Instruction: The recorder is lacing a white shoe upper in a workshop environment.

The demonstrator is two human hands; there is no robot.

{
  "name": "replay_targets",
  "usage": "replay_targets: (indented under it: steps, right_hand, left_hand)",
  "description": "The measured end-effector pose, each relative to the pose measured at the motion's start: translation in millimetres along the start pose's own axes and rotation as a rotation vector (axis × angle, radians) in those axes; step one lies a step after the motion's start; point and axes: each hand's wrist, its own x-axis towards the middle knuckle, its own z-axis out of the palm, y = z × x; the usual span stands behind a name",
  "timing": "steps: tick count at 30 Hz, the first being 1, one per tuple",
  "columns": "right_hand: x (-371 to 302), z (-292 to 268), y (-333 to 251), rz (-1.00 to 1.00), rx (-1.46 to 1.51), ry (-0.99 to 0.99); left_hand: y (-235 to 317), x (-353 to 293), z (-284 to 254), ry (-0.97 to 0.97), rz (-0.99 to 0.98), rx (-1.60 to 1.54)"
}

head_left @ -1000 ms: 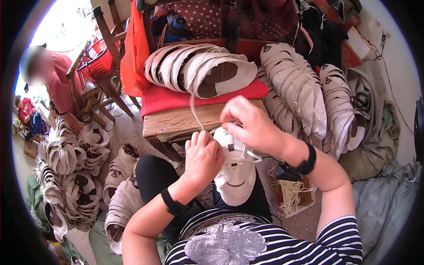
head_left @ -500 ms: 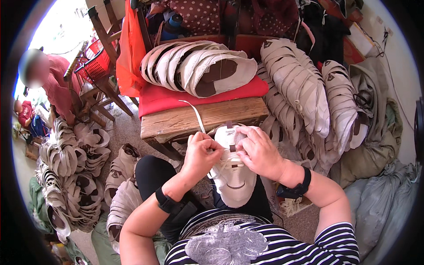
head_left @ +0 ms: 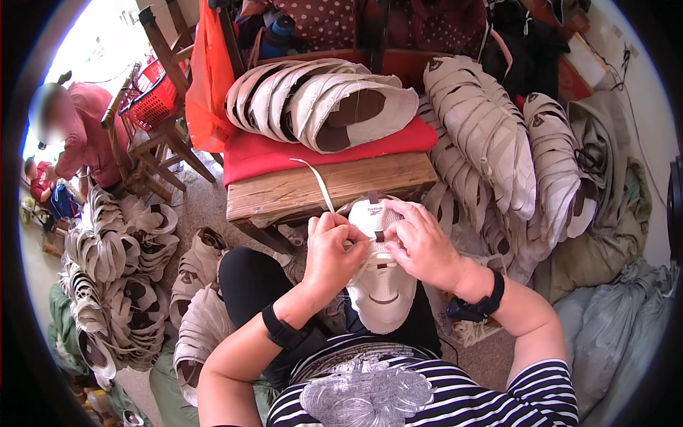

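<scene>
A white shoe upper (head_left: 383,302) stands toe toward me over my lap, its tongue (head_left: 371,215) pointing away. My left hand (head_left: 329,250) is closed in a pinch on a white shoelace at the upper's left side. The lace's loose end (head_left: 322,186) sticks up beyond that hand, before the bench. My right hand (head_left: 425,245) grips the upper's right side, with thumb and bent fingers near the dark loop on the tongue. The fingers hide part of the lacing.
A wooden bench (head_left: 320,193) with a red cloth (head_left: 263,162) carries a row of nested uppers (head_left: 356,114). More stacked uppers (head_left: 480,135) stand at the right and on the floor at the left (head_left: 131,299). Grey sacks (head_left: 619,320) lie at right. A person (head_left: 96,135) is at far left.
My left hand has shifted right, closer to the tongue and my right hand. Lacing visible across the upper before is now largely covered. The person at far left has leaned and moved an arm.
</scene>
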Motion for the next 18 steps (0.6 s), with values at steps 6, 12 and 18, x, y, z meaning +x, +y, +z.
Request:
replay_targets:
  steps: [6,12,18]
  right_hand:
    - [0.7,0.0,0.0,-0.023,0.008,-0.015]
    - [0.5,3.4,-1.0,-0.022,0.011,0.003]
    - [2.4,-2.5,-7.0,0.046,-0.151,0.045]
  left_hand:
    - [-0.7,3.5,-4.3,-0.055,-0.061,-0.037]
    - [10.6,4.3,8.1,0.036,0.040,0.059]
    - [12.5,8.2,1.7,0.034,0.158,0.150]
